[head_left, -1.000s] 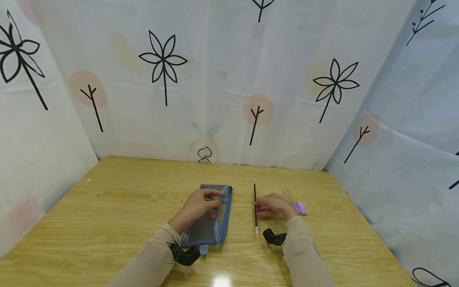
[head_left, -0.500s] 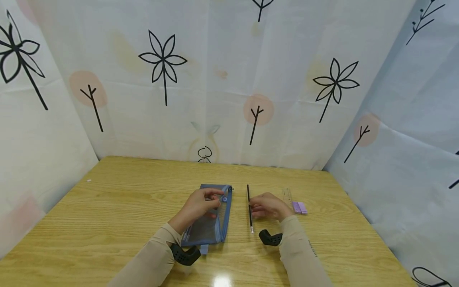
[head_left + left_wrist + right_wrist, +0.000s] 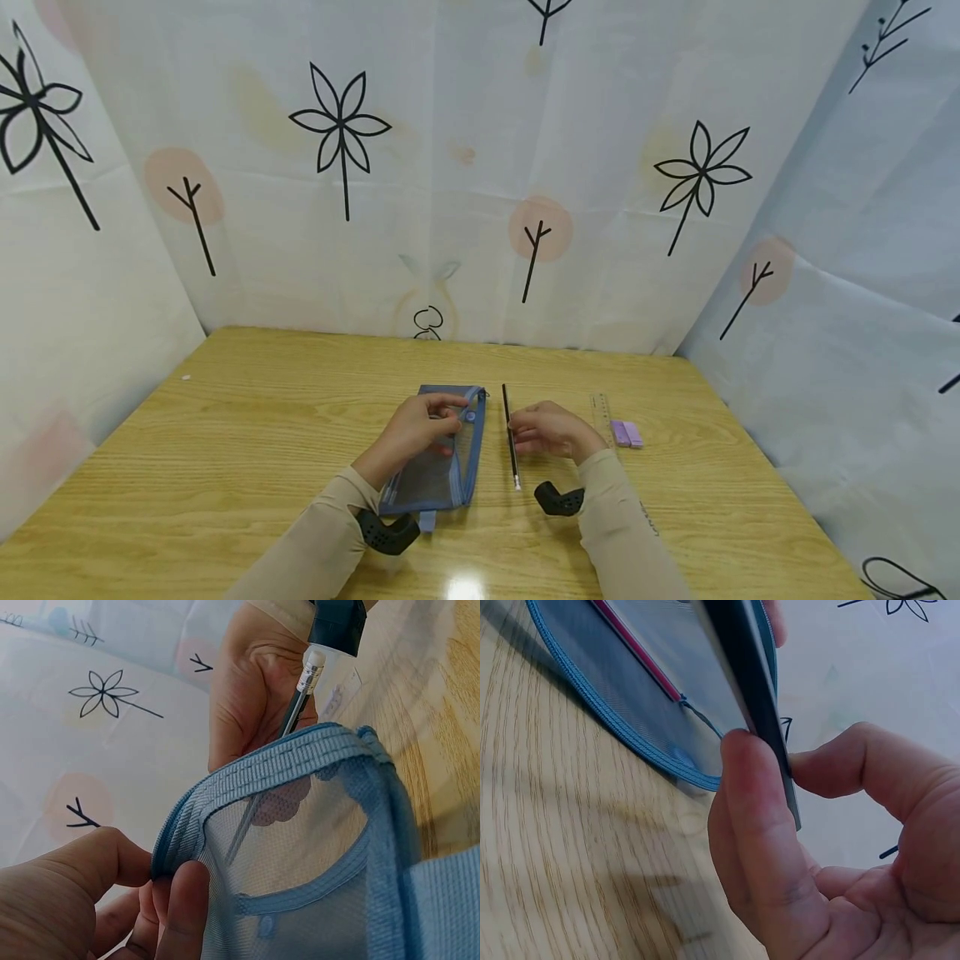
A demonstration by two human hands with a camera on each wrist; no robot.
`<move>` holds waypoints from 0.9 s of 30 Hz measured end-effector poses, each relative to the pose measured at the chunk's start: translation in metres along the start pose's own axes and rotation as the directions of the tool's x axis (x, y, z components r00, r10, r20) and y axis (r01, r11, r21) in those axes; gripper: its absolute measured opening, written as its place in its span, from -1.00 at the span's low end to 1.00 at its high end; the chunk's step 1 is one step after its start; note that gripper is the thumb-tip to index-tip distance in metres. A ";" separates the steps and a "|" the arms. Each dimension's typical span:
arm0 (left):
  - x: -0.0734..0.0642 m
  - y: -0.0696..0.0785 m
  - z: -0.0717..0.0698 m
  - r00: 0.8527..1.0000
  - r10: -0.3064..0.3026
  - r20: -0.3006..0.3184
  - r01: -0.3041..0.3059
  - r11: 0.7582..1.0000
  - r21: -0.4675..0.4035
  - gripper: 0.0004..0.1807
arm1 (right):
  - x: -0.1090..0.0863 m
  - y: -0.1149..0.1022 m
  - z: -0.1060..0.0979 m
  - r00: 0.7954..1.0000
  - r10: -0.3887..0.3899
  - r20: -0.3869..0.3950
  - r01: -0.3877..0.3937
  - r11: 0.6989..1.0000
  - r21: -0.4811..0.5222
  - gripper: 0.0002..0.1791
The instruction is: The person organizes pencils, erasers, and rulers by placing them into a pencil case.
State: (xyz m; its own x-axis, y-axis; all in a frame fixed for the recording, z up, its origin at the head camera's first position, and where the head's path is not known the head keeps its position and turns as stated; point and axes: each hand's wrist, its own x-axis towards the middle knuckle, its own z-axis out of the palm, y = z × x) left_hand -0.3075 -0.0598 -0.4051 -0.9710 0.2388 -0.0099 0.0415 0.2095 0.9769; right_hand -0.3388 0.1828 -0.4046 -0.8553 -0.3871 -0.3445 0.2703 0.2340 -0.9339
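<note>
My left hand [image 3: 420, 429] pinches the edge of a blue zip-up mesh pencil case [image 3: 420, 483]. In the left wrist view the case's mouth [image 3: 300, 847] gapes toward the other hand. Between thumb and fingers, my right hand [image 3: 553, 429] holds a black pencil [image 3: 515, 465] with a white eraser end pointing back toward me. It stands just right of the case, overlapping its mouth in the left wrist view. A thin pink-red stick [image 3: 641, 656] shows in the case in the right wrist view.
A clear ruler [image 3: 601, 408] and a purple block [image 3: 626, 433], likely an eraser, lie right of the right hand on the wooden table [image 3: 300, 392]. A white scrap [image 3: 186, 377] lies far left. Patterned white sheets [image 3: 450, 167] enclose the back and sides.
My right hand has moved left with the pencil, closer to the pencil case, and the pencil has tilted slightly. The left hand and the case have stayed in place.
</note>
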 end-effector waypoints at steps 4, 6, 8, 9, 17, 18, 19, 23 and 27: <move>0.001 0.000 0.000 1.000 -0.003 -0.004 0.003 1.000 -0.002 -0.61 | 0.000 -0.001 0.000 1.000 0.003 0.022 -0.003 1.000 0.016 -0.52; 0.001 -0.001 0.000 1.000 0.001 -0.004 -0.001 1.000 -0.002 -0.61 | 0.000 -0.001 0.001 1.000 0.008 0.027 -0.009 1.000 0.025 -0.53; 0.001 -0.001 0.000 1.000 0.003 -0.003 -0.003 1.000 -0.002 -0.61 | 0.000 -0.002 0.001 0.999 0.008 0.031 -0.009 1.000 0.028 -0.54; 0.001 -0.001 0.000 1.000 0.004 -0.004 -0.004 1.000 0.000 -0.61 | 0.000 -0.002 0.002 0.999 0.010 0.031 -0.011 1.000 0.030 -0.55; 0.001 -0.001 0.000 1.000 -0.002 -0.019 0.002 1.000 0.004 -0.60 | -0.001 -0.004 0.005 0.999 0.018 0.040 -0.019 0.999 0.027 -0.54; 0.001 -0.001 0.000 1.000 -0.003 -0.021 0.003 1.000 0.005 -0.60 | -0.001 -0.004 0.006 0.999 0.017 0.040 -0.018 1.000 0.024 -0.53; 0.000 -0.001 0.000 1.000 -0.004 -0.021 0.004 1.000 0.005 -0.60 | -0.001 -0.004 0.006 0.999 0.020 0.040 -0.021 0.999 0.024 -0.53; 0.001 0.000 0.000 1.000 -0.014 -0.018 0.014 1.000 -0.002 -0.60 | -0.001 -0.003 0.007 0.998 0.023 0.050 -0.024 0.999 0.022 -0.52; 0.001 0.001 0.001 1.000 -0.025 -0.015 0.025 1.000 -0.010 -0.60 | 0.000 -0.002 0.007 0.997 0.029 0.067 -0.030 0.999 0.022 -0.56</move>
State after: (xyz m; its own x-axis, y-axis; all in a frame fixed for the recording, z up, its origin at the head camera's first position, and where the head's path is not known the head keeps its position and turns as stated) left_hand -0.3085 -0.0586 -0.4038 -0.9751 0.2195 -0.0314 0.0149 0.2064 0.9784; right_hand -0.3363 0.1762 -0.4038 -0.8156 -0.4393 -0.3766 0.3056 0.2257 -0.9250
